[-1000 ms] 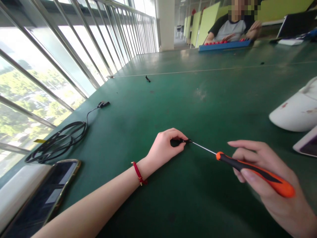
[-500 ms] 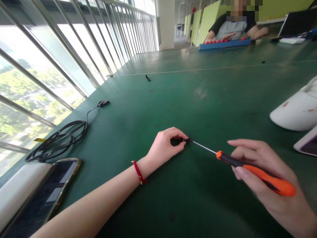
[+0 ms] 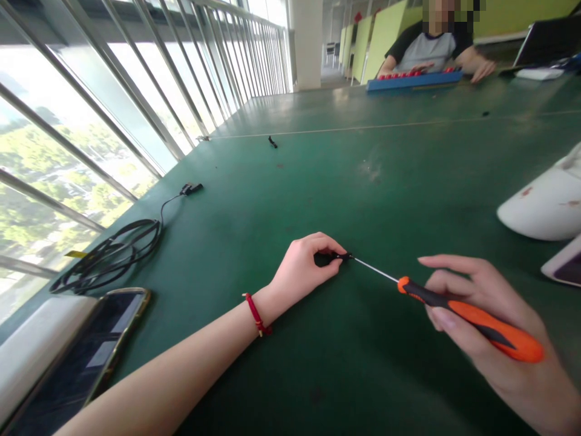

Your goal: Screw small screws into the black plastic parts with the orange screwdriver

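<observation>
Between the thumb and forefinger of my left hand (image 3: 306,261) is a small black piece (image 3: 347,256), pinched close to the green table (image 3: 272,200). Its exact kind is too small to make out, and my fingers cover part of it. My right hand (image 3: 490,315) is closed around the orange and black handle of a screwdriver (image 3: 474,312), with the forefinger stretched out above it. The thin metal shaft points left, and its tip meets the black piece at my left fingertips.
On the left lie a coiled black cable (image 3: 120,245), a phone (image 3: 104,339) and a white box-like object (image 3: 43,345). A white object (image 3: 544,203) stands at the right. A small black bit (image 3: 272,142) lies farther back. Across the table, a person (image 3: 431,48) sits behind a blue tray (image 3: 413,82).
Both hands keep nearly the same pose, and the screwdriver's handle looks slightly turned. The whole view has shifted a little. The person across the table has lowered one hand.
</observation>
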Tool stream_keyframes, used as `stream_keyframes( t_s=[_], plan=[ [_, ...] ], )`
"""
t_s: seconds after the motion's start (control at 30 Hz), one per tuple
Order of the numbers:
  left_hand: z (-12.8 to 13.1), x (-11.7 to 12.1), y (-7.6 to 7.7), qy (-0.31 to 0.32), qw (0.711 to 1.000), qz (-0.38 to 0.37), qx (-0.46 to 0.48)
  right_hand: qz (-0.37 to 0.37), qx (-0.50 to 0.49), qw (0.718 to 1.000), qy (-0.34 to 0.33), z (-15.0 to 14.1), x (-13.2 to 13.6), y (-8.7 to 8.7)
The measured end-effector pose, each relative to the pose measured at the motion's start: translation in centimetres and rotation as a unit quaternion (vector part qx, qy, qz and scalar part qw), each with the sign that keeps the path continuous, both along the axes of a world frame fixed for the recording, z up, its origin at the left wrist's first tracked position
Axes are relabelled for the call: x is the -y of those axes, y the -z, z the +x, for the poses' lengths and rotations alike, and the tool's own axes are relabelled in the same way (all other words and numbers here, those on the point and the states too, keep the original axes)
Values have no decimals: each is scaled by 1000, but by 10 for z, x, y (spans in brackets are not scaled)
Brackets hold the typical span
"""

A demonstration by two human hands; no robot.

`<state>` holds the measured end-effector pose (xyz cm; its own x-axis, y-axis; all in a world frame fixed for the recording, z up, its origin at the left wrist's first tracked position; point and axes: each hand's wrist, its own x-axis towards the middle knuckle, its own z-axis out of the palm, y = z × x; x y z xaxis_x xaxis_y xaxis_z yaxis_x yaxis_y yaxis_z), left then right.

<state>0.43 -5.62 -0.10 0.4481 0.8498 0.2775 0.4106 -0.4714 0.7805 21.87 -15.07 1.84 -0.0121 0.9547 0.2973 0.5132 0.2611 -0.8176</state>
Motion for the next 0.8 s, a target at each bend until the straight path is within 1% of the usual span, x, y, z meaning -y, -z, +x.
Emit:
stream_keyframes(
  t_s=[0.07,0.1,0.13,0.2,0.27,0.33,0.43,0.5,0.57,0.63,0.77,0.8],
  plan=[
    [0,0,0,1,1000,0,1,-33,-5,999,1,0,2,1],
    [0,0,0,1,1000,1,1,-36,-7,999,0,0,3,1],
    [0,0,-1,0,1000,1,1,-26,-8,1000,1,1,3,2],
    [1,0,-1,0,1000,1,1,17,1,1000,9,2,2,2],
    [0,1,-2,-1,1000,1,0,60,11,998,32,3,0,2],
    [0,0,-2,0,1000,1,0,73,13,996,39,3,-1,1],
    [0,0,-1,2,1000,0,1,27,10,1000,7,0,0,1],
    [0,0,-1,2,1000,-1,0,-19,17,999,20,-2,2,1],
    [0,0,-1,2,1000,-2,-1,-31,20,999,15,-2,3,1],
    [0,0,-1,3,1000,-1,-2,-9,12,1000,9,0,3,2],
    [0,0,-2,0,1000,1,-4,83,25,995,51,3,0,1],
    [0,1,-2,1,1000,1,-4,76,12,996,47,3,0,0]
  ],
)
